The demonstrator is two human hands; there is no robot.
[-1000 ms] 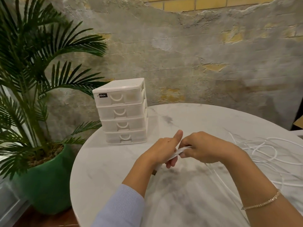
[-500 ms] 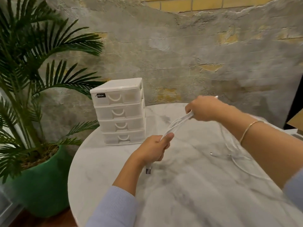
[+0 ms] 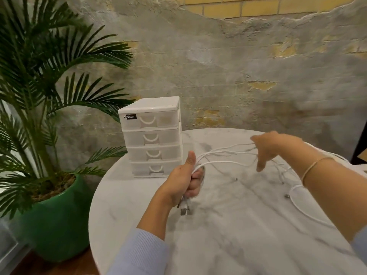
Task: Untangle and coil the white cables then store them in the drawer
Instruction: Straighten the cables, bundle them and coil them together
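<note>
My left hand (image 3: 184,181) grips a bunch of white cables (image 3: 218,154) in a fist with the thumb up, and their USB plugs (image 3: 184,210) hang below it. The strands fan out to the right, above the table, to my right hand (image 3: 267,148). That hand is blurred, its fingers spread and pointing down, with the strands running between them. More white cable (image 3: 299,208) lies loose on the marble under my right forearm. The white four-drawer unit (image 3: 153,135) stands behind my left hand with all its drawers shut.
The round marble table (image 3: 228,245) carries everything. A palm in a green pot (image 3: 53,221) stands on the floor to the left, its fronds reaching the drawer unit. A rough plastered wall is close behind the table.
My right hand slid away from my left along the cables, up and then out to the right, and its grip loosened into spread fingers. The cables now fan out between both hands.
</note>
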